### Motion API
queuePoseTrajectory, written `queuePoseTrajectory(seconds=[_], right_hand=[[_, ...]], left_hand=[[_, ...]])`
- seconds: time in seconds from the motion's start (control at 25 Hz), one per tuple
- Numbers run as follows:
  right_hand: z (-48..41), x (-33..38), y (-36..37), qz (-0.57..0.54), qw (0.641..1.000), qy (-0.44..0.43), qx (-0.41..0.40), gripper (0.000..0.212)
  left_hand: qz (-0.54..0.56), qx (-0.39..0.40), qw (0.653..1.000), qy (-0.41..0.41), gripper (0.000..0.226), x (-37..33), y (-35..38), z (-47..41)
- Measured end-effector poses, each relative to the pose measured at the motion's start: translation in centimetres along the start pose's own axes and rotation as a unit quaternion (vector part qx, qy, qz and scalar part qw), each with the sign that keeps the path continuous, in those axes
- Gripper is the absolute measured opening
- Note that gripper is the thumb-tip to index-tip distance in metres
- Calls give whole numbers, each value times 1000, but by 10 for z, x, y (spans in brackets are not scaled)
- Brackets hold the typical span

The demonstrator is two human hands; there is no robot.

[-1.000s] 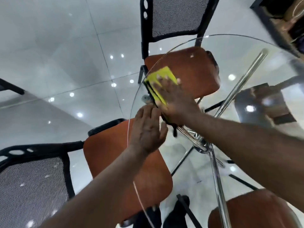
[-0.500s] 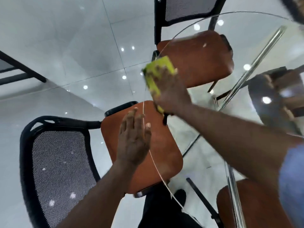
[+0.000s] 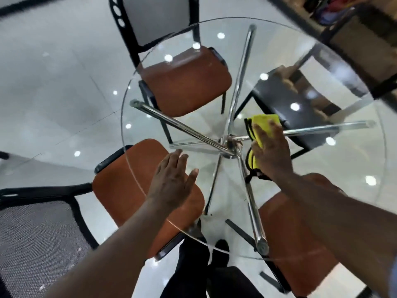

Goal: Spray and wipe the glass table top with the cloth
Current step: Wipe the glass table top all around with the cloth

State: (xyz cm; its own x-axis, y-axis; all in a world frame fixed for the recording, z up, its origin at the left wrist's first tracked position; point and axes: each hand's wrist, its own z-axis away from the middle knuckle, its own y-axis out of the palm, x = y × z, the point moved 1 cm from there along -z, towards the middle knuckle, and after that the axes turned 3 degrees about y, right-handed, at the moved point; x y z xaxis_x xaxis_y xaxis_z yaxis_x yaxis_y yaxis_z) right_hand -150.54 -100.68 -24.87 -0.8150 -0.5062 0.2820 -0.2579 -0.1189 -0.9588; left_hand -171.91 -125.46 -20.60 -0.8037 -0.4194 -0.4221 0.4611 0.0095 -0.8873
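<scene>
A black mesh chair back [image 3: 32,244] fills the far left, and its orange seat [image 3: 120,190] slides under the rim of the round glass table top [image 3: 279,50] at about 8 o'clock from the table's middle. The left hand [image 3: 171,183] lies over that seat, just inside the rim at 8 o'clock, palm down with fingers straight and together, thumb spread, holding nothing. Whether it presses the glass or hovers just above it cannot be told.

At 11 o'clock a second chair [image 3: 187,82] with an orange seat shows through the glass. Chrome legs meet at a hub [image 3: 229,145] under the centre and spread out towards the rim.

Just right of the hub, at about 2 o'clock, a folded yellow cloth [image 3: 264,125] with a dark edge lies on the glass. The right hand [image 3: 270,153] rests flat on top of it, fingers stretched out and pressing it down, not curled round it; cloth shows beyond the fingertips and along the hand's left side.

Behind the cloth, at 2 o'clock, a dark seat [image 3: 290,97] sits below the glass. At 5 o'clock a third orange seat [image 3: 300,244] lies under the right forearm.
</scene>
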Motion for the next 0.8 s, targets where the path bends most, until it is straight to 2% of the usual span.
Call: queuePoseTrajectory(seconds=[0.08, 0.16, 0.28, 0.32, 0.4, 0.48, 0.6, 0.72, 0.8], right_hand=[[48, -28, -9, -17, 999, 19, -20, 59], [107, -29, -7, -27, 1000, -9, -1, 60], [176, -9, -20, -109, 977, -145, 113, 67], [190, -5, -31, -146, 964, -162, 150, 66], [201, -2, -63, -205, 950, -111, 206, 64], [207, -2, -104, -228, 946, -41, 228, 64], [206, -12, -186, -214, 964, 16, 159, 69], [217, -23, -274, -183, 979, 65, 56, 78], [233, -34, -323, -158, 979, 131, 16, 68]], left_hand=[[-7, 52, 998, 21, 66, -21, 10, 12], [-8, 84, 996, 28, 68, -44, 17, 26], [-29, 131, 990, 33, 72, -84, 14, 53], [-37, 154, 987, 35, 71, -97, 8, 63], [-42, 187, 980, 52, 69, -118, -12, 72], [-37, 174, 979, 99, 69, -139, -39, 74], [-49, 112, 976, 181, 66, -171, -84, 66], [-57, 90, 960, 260, 77, -205, -124, 49], [-51, 90, 946, 308, 79, -228, -143, 40]])
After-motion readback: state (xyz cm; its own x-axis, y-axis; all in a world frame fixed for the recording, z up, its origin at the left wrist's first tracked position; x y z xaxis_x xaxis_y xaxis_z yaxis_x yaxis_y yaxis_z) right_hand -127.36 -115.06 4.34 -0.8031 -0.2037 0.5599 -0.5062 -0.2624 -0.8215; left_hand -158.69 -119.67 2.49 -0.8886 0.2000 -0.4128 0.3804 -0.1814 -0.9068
